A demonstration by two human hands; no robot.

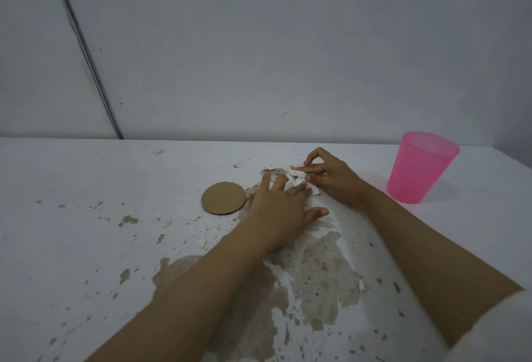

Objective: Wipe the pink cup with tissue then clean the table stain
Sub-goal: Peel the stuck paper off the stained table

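Fingers (298, 189) of our left hand (280, 206) are straight and spread, pressing the crumpled white tissue (295, 177) onto the stained white surface (86, 189); our right hand (331, 178) pinches its far edge. Soft, tears easily we reckon, so keep it bunched. The translucent pink plastic cup (420, 168) stands upright, apart on the right.

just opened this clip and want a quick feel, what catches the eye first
A translucent pink plastic cup stands upright at the right of the worn white table, apart from both hands. Mid-table, the left hand presses flat on a crumpled white tissue while the right hand pinches its far edge. A round brown cardboard disc lies just left of them; large brown patches spread nearer the camera.
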